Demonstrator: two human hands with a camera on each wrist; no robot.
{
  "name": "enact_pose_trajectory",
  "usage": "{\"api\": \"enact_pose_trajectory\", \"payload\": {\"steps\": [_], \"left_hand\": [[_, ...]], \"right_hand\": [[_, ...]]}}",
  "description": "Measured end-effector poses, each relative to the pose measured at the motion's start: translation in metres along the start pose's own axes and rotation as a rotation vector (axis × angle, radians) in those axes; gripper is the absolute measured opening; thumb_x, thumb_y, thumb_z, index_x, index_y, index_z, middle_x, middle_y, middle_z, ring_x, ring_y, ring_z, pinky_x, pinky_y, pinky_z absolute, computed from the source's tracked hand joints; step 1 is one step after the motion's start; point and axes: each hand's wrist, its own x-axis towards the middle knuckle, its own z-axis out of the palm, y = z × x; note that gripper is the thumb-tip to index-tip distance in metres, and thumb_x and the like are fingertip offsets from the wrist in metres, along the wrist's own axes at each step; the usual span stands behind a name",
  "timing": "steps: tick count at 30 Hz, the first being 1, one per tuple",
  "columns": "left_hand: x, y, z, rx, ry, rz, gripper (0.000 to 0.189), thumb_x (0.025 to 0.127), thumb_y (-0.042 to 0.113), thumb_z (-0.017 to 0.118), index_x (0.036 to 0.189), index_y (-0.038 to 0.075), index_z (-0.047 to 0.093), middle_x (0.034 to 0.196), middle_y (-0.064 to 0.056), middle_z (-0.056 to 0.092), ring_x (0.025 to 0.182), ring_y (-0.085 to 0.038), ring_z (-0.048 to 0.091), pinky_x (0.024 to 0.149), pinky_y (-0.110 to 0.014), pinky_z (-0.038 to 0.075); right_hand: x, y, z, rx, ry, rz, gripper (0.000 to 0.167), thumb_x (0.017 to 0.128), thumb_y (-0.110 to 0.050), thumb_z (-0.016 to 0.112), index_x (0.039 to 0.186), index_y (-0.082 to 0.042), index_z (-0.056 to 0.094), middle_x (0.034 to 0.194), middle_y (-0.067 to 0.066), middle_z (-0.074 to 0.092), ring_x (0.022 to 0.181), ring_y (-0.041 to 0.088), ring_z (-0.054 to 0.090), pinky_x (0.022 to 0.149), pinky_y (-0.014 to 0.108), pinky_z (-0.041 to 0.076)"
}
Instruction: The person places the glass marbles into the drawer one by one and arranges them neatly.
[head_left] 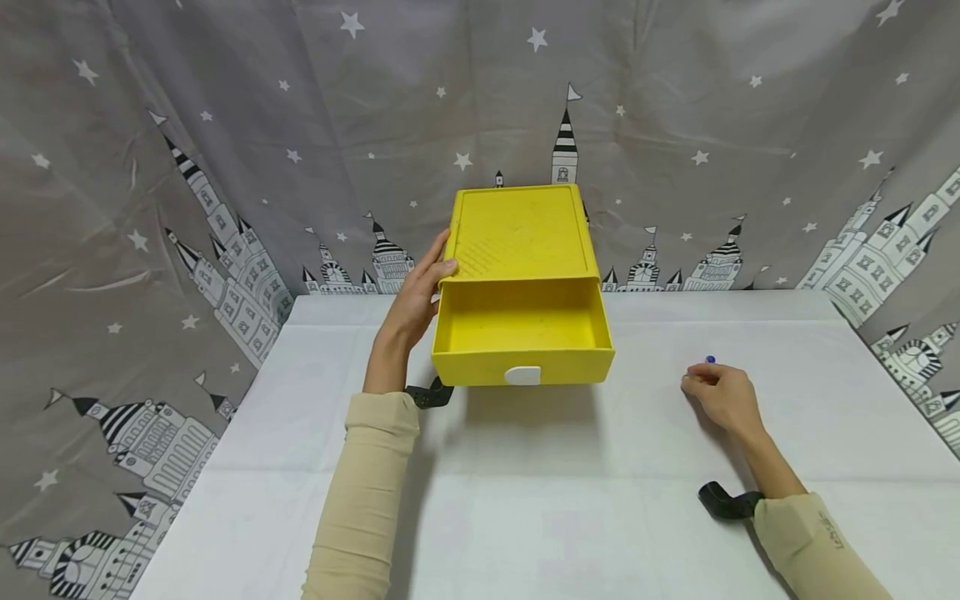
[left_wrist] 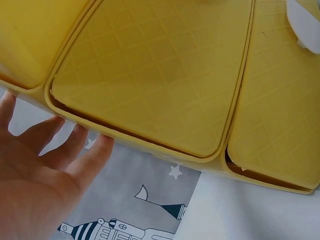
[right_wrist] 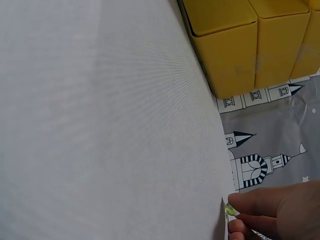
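A yellow drawer cabinet [head_left: 517, 233] stands on the white table, its top drawer [head_left: 522, 368] pulled out and bare inside. My left hand [head_left: 412, 304] rests against the cabinet's left side, thumb at the upper edge. The left wrist view shows extended fingers [left_wrist: 95, 155] touching that side, by the closed middle drawer [left_wrist: 150, 75]. Off to the right, my right hand [head_left: 723, 398] is low over the table. Between thumb and fingertips it pinches a small clear green marble [right_wrist: 231, 209], mostly covered by the fingers. A small blue marble [head_left: 710, 359] lies just beyond those fingertips.
White cloth covers the table [head_left: 525, 533]. Behind it hangs a grey curtain [head_left: 300, 125] printed with castles and stars. A white handle [head_left: 522, 376] is on the pulled-out drawer's front. Black camera mounts [head_left: 727, 502] sit at both wrists.
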Motion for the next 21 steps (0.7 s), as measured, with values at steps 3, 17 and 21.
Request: {"api": "enact_pose_trajectory", "payload": {"steps": [3, 17, 21], "left_hand": [[0.0000, 0.0003, 0.0003, 0.001, 0.001, 0.000, 0.065, 0.097, 0.032, 0.054, 0.156, 0.038, 0.027, 0.162, 0.009, 0.020, 0.136, -0.025, 0.036, 0.108, -0.053, 0.034], [-0.0002, -0.0001, 0.0004, -0.001, 0.006, -0.001, 0.066, 0.097, 0.033, 0.054, 0.157, 0.037, 0.026, 0.162, 0.009, 0.019, 0.136, -0.024, 0.037, 0.108, -0.053, 0.034], [0.0000, -0.0005, -0.0001, 0.000, 0.006, -0.002, 0.065, 0.098, 0.033, 0.054, 0.157, 0.038, 0.027, 0.162, 0.009, 0.019, 0.136, -0.025, 0.036, 0.109, -0.052, 0.033]], "right_hand": [[0.0001, 0.0003, 0.0002, -0.004, 0.007, -0.004, 0.029, 0.091, -0.009, 0.066, 0.109, 0.014, 0.067, 0.089, 0.018, 0.066, 0.081, 0.028, 0.058, 0.065, 0.031, 0.044], [-0.0005, 0.0027, 0.0006, -0.014, 0.009, -0.023, 0.023, 0.089, -0.006, 0.068, 0.102, 0.012, 0.068, 0.084, 0.014, 0.064, 0.075, 0.023, 0.053, 0.061, 0.030, 0.041], [-0.0011, 0.0023, -0.0001, -0.012, 0.001, -0.022, 0.023, 0.089, -0.007, 0.069, 0.102, 0.012, 0.068, 0.084, 0.013, 0.064, 0.074, 0.022, 0.053, 0.062, 0.030, 0.041]]}}
